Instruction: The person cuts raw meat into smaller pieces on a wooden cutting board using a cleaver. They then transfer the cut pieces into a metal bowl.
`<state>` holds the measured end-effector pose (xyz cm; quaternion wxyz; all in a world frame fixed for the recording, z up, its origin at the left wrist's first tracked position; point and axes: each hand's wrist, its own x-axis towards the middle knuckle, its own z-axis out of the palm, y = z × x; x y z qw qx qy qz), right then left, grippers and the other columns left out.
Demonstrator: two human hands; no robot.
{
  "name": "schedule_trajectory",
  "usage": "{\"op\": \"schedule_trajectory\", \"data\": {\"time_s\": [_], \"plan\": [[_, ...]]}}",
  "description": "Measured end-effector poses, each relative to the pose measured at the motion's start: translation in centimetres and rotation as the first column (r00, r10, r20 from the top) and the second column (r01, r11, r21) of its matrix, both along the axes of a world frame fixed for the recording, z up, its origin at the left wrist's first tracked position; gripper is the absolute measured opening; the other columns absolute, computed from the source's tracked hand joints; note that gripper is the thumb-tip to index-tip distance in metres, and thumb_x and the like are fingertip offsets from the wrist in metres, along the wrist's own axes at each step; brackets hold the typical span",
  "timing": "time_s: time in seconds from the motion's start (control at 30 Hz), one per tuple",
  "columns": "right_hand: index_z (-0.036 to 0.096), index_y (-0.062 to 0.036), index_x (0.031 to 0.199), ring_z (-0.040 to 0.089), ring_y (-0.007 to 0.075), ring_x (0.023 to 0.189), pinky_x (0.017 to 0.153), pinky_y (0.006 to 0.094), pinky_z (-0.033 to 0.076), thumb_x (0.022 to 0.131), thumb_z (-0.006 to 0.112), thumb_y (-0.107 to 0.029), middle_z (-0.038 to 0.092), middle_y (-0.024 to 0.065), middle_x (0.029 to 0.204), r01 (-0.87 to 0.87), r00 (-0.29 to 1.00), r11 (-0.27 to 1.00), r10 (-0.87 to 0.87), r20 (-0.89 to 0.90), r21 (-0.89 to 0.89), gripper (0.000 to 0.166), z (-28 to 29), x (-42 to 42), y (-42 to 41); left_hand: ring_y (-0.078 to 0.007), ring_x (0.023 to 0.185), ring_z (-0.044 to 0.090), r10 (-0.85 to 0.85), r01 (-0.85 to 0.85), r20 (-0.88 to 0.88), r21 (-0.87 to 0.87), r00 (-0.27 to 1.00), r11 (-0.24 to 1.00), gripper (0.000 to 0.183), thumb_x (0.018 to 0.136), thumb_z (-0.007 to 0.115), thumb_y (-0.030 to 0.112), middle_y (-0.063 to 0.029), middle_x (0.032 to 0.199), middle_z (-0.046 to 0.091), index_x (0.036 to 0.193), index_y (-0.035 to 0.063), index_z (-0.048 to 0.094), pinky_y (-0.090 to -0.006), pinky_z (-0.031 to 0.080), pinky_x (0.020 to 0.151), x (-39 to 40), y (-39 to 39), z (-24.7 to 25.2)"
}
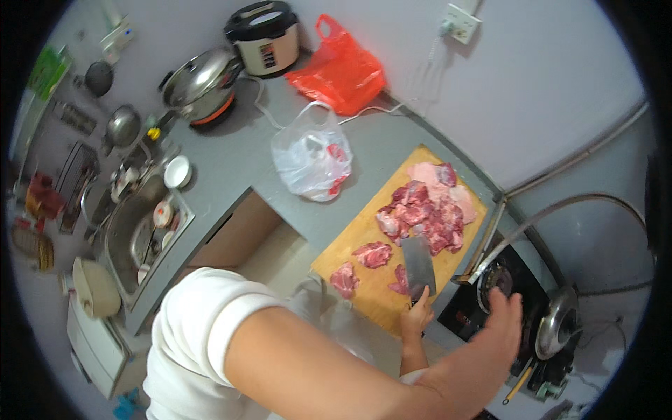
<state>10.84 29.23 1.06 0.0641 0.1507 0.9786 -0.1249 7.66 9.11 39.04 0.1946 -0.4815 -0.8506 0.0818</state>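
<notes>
My right hand (417, 316) grips the handle of a Chinese cleaver (418, 265), index finger stretched toward the blade. The blade is over a yellowish cutting board (336, 252), covering part of a small meat piece (400, 279). Beyond the tip lies a heap of raw red meat (420, 210) with a pale layer of fat or skin (428, 176) at its far side. Two separate pieces, one meat piece (373, 254) and another meat piece (345, 280), lie left of the cleaver. My left arm crosses the view close up; my left hand (485, 341) is raised with extended fingers, holding nothing visible.
A gas stove (462, 315) with a lidded pan (556, 325) is at right, below a curved metal pipe (567, 202). White (312, 163) and red plastic bags (341, 73), a lidded pot (197, 86) and an electric cooker (268, 44) stand behind. A sink (118, 247) holds dishes at left.
</notes>
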Motion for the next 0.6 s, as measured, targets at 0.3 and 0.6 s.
{"op": "schedule_trajectory", "data": {"time_s": [0.3, 0.6], "plan": [[0.018, -0.0088, 0.138, 0.050, 0.0310, 0.102, 0.094, 0.0501, 0.026, 0.073, 0.062, -0.019, 0.054, 0.0150, 0.106, -0.145, 0.982, 0.974, 0.121, 0.142, 0.172, 0.079, 4.0, 0.2, 0.6, -0.0327, 0.108, 0.046, 0.421, -0.460, 0.274, 0.095, 0.865, 0.883, 0.049, 0.069, 0.064, 0.000, -0.0160, 0.124, 0.047, 0.117, 0.0022, 0.052, -0.0427, 0.045, 0.086, 5.7, -2.4, 2.9], [0.026, -0.0095, 0.136, 0.049, 0.0272, 0.103, 0.094, 0.0533, 0.028, 0.065, 0.068, -0.016, 0.051, 0.0141, 0.104, -0.033, 0.967, 0.939, 0.116, -0.225, 0.342, 0.083, 3.6, 5.2, -3.2, -0.0317, 0.114, 0.040, 0.106, -0.337, 0.757, 0.157, 0.645, 0.928, 0.051, 0.076, 0.056, 0.022, -0.0124, 0.129, 0.038, 0.125, 0.0139, 0.044, -0.0428, 0.045, 0.080, 7.6, -12.8, 1.5]]}}
